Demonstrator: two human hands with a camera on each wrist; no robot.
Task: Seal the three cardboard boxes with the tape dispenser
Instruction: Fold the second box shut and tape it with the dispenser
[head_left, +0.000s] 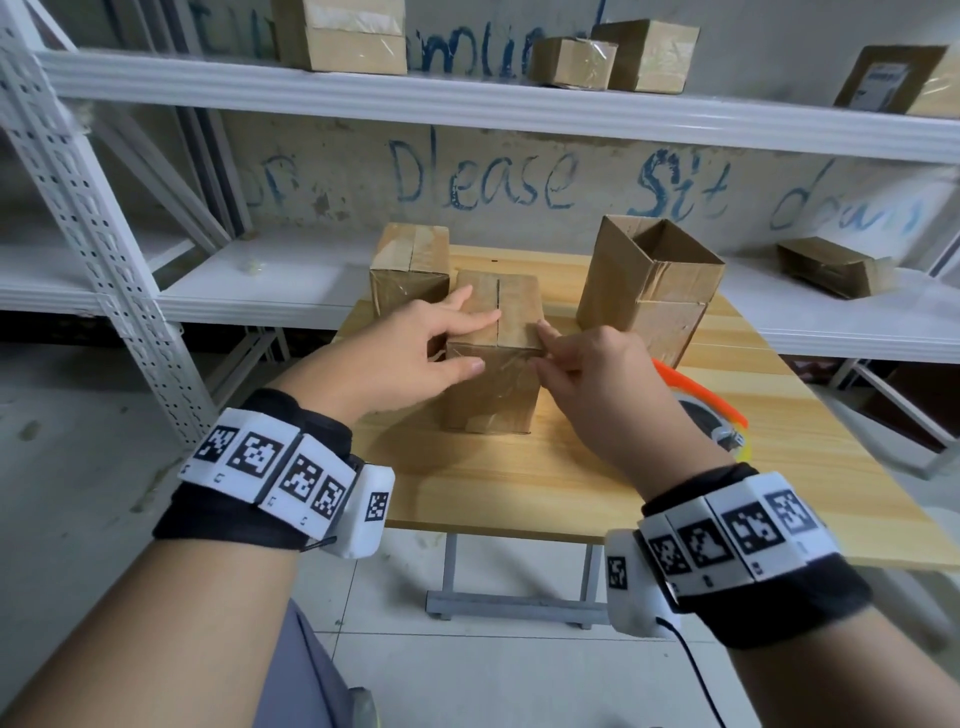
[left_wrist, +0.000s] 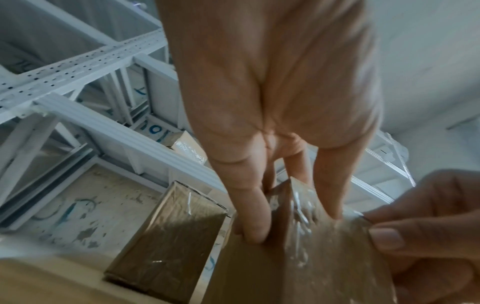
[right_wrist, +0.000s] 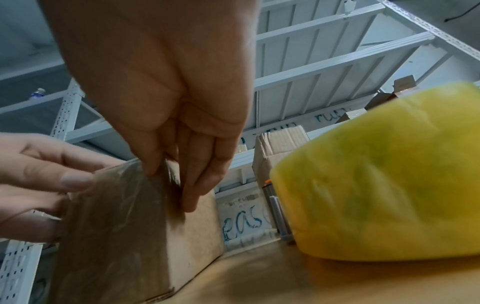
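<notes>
Three cardboard boxes stand on the wooden table (head_left: 571, 467). The middle box (head_left: 491, 400) has its top flaps folded down, with a dark seam between them and shiny clear tape on its front face. My left hand (head_left: 467, 338) lies with straight fingers on its top and the thumb on the front. My right hand (head_left: 550, 348) touches the box's top right edge with its fingertips (right_wrist: 192, 203). A taped box (head_left: 410, 265) stands behind on the left. A taller box (head_left: 649, 280) stands open at the right. The orange and yellow tape dispenser (head_left: 701, 400) lies on the table, partly behind my right hand.
White metal shelving (head_left: 467, 104) with more cardboard boxes runs behind and beside the table. A flattened box (head_left: 831, 267) lies on the lower shelf at the right. The near part of the tabletop is bare wood.
</notes>
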